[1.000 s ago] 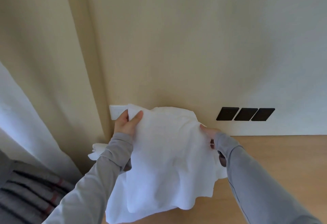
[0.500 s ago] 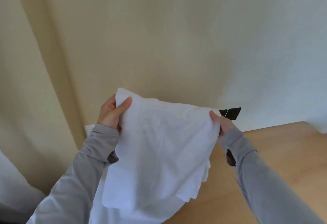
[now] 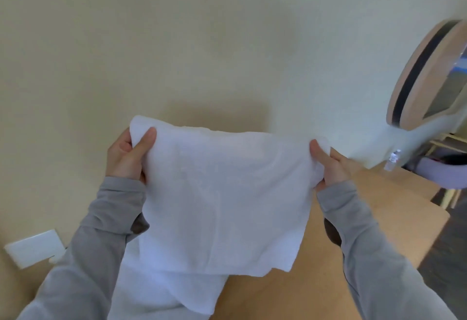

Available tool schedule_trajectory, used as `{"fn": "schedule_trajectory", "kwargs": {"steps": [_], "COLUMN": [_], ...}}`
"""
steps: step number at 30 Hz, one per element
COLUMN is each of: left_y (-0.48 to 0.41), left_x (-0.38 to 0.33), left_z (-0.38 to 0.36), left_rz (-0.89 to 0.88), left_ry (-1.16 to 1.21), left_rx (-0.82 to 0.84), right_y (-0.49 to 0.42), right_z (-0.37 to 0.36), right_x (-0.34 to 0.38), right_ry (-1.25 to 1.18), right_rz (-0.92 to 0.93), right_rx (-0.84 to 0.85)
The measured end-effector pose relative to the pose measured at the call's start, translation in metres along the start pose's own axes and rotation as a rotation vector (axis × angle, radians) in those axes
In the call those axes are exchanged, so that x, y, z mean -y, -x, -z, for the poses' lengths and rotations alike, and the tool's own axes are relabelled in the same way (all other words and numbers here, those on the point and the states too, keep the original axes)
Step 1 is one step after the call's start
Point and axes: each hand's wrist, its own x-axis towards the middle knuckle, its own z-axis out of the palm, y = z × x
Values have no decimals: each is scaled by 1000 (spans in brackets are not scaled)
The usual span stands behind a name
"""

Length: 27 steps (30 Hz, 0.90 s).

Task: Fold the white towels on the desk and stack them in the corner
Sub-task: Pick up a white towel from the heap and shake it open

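A white towel (image 3: 219,201) hangs spread in the air above the wooden desk (image 3: 366,223), in front of the wall. My left hand (image 3: 126,158) pinches its top left corner, thumb in front. My right hand (image 3: 328,165) grips the top right corner. The top edge is pulled fairly taut between them. More white towel fabric (image 3: 161,294) lies heaped on the desk below the held towel, partly hidden by it and by my left sleeve.
A white wall plate (image 3: 32,247) sits low on the wall at left. A round wood-framed mirror (image 3: 429,74) hangs at the right. A small bottle (image 3: 393,160) stands at the desk's far right end, beside a lilac chair (image 3: 439,170).
Both hands have lifted the towel higher and drawn apart, stretching its top edge straight. The view has swung to the right, bringing the mirror and desk end into sight.
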Motion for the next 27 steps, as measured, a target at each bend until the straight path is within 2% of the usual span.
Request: {"fn": "schedule_trajectory", "kwargs": {"steps": [7,15,27], "left_y": [29,79,92], "left_x": [27,61,141], "left_z": [-129,-270,-360], "left_rz": [29,57,162], "left_ry": [80,107,4], "left_rx": [132,189,164], "right_y": [-12,-28,-96], "right_z": [118,251,354], "right_x": [69,117,91], "right_ry": [58,89,159], "right_rz": [179,249,213], "right_rx": [-149,-236,-254]}}
